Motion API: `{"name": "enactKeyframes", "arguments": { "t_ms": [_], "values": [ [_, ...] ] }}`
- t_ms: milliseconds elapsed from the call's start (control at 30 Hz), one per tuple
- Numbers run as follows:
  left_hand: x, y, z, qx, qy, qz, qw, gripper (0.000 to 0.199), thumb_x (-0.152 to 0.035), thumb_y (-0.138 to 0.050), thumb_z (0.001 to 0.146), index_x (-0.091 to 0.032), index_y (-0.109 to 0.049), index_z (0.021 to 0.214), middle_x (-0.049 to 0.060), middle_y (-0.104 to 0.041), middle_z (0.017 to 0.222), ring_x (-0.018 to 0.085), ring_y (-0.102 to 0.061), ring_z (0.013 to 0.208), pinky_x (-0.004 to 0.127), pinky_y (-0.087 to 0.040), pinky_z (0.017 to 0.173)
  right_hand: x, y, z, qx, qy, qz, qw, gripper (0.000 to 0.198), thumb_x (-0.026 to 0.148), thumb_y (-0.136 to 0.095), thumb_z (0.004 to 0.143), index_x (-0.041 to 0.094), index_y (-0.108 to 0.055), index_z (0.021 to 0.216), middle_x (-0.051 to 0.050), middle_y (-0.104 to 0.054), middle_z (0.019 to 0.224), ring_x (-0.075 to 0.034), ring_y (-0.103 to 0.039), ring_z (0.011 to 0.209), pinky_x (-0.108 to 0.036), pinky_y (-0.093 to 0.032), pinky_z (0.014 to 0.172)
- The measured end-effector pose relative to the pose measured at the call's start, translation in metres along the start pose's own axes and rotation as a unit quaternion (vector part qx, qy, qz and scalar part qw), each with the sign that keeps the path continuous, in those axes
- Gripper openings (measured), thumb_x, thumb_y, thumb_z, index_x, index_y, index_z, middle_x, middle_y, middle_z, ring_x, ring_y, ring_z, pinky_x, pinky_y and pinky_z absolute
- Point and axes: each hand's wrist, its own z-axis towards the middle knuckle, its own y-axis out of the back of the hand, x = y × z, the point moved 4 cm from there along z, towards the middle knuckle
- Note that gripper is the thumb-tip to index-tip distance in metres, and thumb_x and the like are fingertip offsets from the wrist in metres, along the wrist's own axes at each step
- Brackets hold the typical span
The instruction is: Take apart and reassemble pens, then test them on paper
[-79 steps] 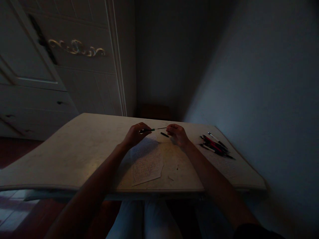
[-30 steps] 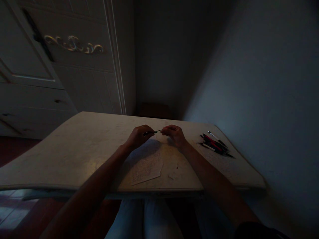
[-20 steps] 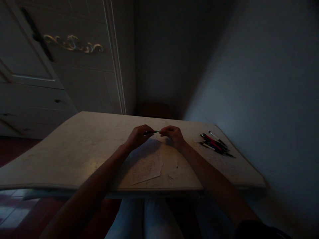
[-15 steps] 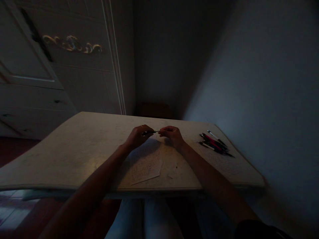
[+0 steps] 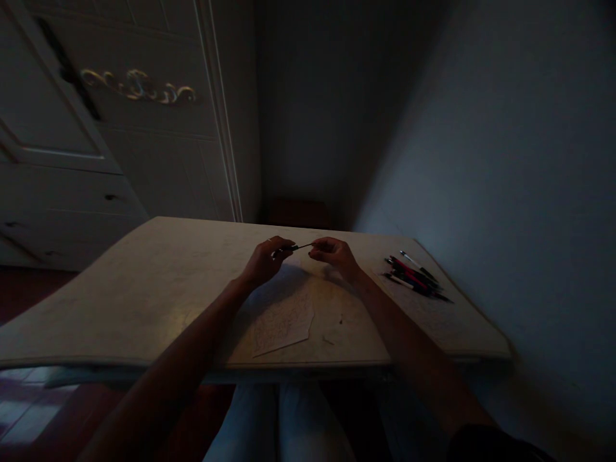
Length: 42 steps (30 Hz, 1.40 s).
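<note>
Above the far half of the table, my left hand (image 5: pixel 262 264) is closed around a dark pen (image 5: pixel 295 248), most of it hidden by the fingers. A thin dark rod, which looks like a pen refill (image 5: pixel 305 246), runs from the pen's end toward my right hand (image 5: pixel 337 255). The fingertips of that hand pinch the rod's far end. Below the hands lies a sheet of paper (image 5: pixel 286 324) covered with fine writing or scribbles, partly in shadow.
Several pens (image 5: pixel 411 276) lie in a pile at the right, on another written sheet (image 5: pixel 428 317). Small dark bits (image 5: pixel 341 319) rest near the front of the pale table (image 5: pixel 163 282). A wall (image 5: pixel 520 192) borders the right side; a cabinet (image 5: pixel 163 167) stands at the back left.
My hands have risen slightly and drawn a little apart. More of the thin refill now shows between the pen and my right hand.
</note>
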Motion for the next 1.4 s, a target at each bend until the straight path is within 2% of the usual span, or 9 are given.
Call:
{"name": "enactKeyframes", "arguments": {
  "t_ms": [67, 200, 333, 567, 700, 833, 933, 1067, 1400],
  "values": [
    [0.003, 0.000, 0.000, -0.009, 0.016, -0.016, 1.000, 0.019, -0.020, -0.062, 0.088, -0.018, -0.067, 0.106, 0.007, -0.072, 0.097, 0.018, -0.069, 0.086, 0.029, -0.056, 0.076, 0.005, 0.004, -0.001, 0.016, 0.047, -0.106, 0.993, 0.032, 0.039, -0.087, 0.059, 0.022, -0.076, 0.084, 0.000, -0.067, 0.074, -0.013, -0.056, 0.065, -0.028, -0.043, 0.063],
    [0.009, -0.002, -0.001, -0.024, 0.044, -0.054, 0.997, 0.023, -0.024, -0.062, 0.088, -0.016, -0.065, 0.110, 0.010, -0.072, 0.100, 0.019, -0.070, 0.090, 0.032, -0.058, 0.079, 0.004, -0.002, -0.006, 0.094, 0.111, -0.276, 0.950, 0.018, 0.035, -0.086, 0.062, 0.023, -0.078, 0.073, 0.000, -0.060, 0.069, -0.012, -0.051, 0.061, -0.028, -0.038, 0.061],
    [0.011, -0.002, -0.002, -0.021, 0.044, -0.046, 0.998, 0.024, -0.022, -0.061, 0.088, -0.016, -0.065, 0.111, 0.010, -0.072, 0.099, 0.019, -0.070, 0.089, 0.033, -0.058, 0.080, -0.001, -0.012, -0.010, 0.144, 0.129, -0.352, 0.916, 0.006, 0.028, -0.080, 0.072, 0.023, -0.079, 0.073, -0.001, -0.058, 0.070, -0.013, -0.053, 0.063, -0.028, -0.038, 0.062],
    [0.006, 0.003, 0.000, 0.017, 0.020, 0.065, 0.998, 0.018, -0.014, -0.056, 0.088, -0.017, -0.068, 0.102, 0.008, -0.070, 0.097, 0.020, -0.065, 0.090, 0.034, -0.053, 0.082, 0.000, -0.011, -0.008, 0.145, 0.146, -0.428, 0.880, 0.007, 0.020, -0.069, 0.082, 0.016, -0.074, 0.079, -0.004, -0.062, 0.079, -0.014, -0.055, 0.069, -0.027, -0.041, 0.067],
    [0.011, 0.006, -0.001, 0.019, 0.039, 0.099, 0.994, 0.019, -0.014, -0.055, 0.089, -0.017, -0.069, 0.102, 0.008, -0.069, 0.097, 0.020, -0.065, 0.089, 0.034, -0.052, 0.082, 0.010, 0.009, -0.002, 0.058, 0.163, -0.419, 0.891, 0.010, 0.020, -0.061, 0.087, 0.016, -0.068, 0.082, -0.006, -0.065, 0.084, -0.016, -0.059, 0.077, -0.029, -0.044, 0.073],
    [0.018, 0.007, -0.002, 0.028, 0.054, 0.131, 0.990, 0.021, -0.012, -0.056, 0.089, -0.017, -0.071, 0.102, 0.009, -0.068, 0.098, 0.021, -0.065, 0.088, 0.034, -0.051, 0.081, 0.013, 0.023, -0.001, 0.007, 0.111, -0.374, 0.921, 0.012, 0.023, -0.054, 0.092, 0.019, -0.064, 0.086, -0.001, -0.065, 0.070, -0.014, -0.060, 0.059, -0.027, -0.044, 0.063],
    [0.019, 0.005, -0.002, 0.041, 0.046, 0.146, 0.987, 0.021, -0.011, -0.056, 0.089, -0.018, -0.072, 0.102, 0.009, -0.068, 0.097, 0.021, -0.065, 0.086, 0.034, -0.051, 0.081, 0.013, 0.021, -0.003, 0.015, 0.112, -0.356, 0.928, 0.012, 0.025, -0.056, 0.091, 0.020, -0.064, 0.085, 0.001, -0.065, 0.065, -0.013, -0.061, 0.054, -0.025, -0.044, 0.061],
    [0.017, 0.004, -0.002, 0.046, 0.031, 0.148, 0.988, 0.020, -0.014, -0.056, 0.090, -0.019, -0.072, 0.101, 0.008, -0.069, 0.096, 0.019, -0.065, 0.085, 0.033, -0.052, 0.080, 0.012, 0.016, -0.003, 0.032, 0.145, -0.354, 0.924, 0.012, 0.027, -0.059, 0.090, 0.018, -0.066, 0.086, 0.000, -0.068, 0.069, -0.013, -0.066, 0.061, -0.024, -0.045, 0.063],
    [0.014, 0.002, -0.002, 0.064, 0.019, 0.142, 0.988, 0.020, -0.012, -0.057, 0.090, -0.018, -0.073, 0.101, 0.009, -0.069, 0.096, 0.019, -0.066, 0.084, 0.032, -0.052, 0.078, 0.013, 0.016, -0.003, 0.036, 0.156, -0.361, 0.919, 0.014, 0.027, -0.059, 0.090, 0.018, -0.068, 0.086, -0.001, -0.069, 0.072, -0.013, -0.066, 0.060, -0.025, -0.046, 0.064]
  ]
}}
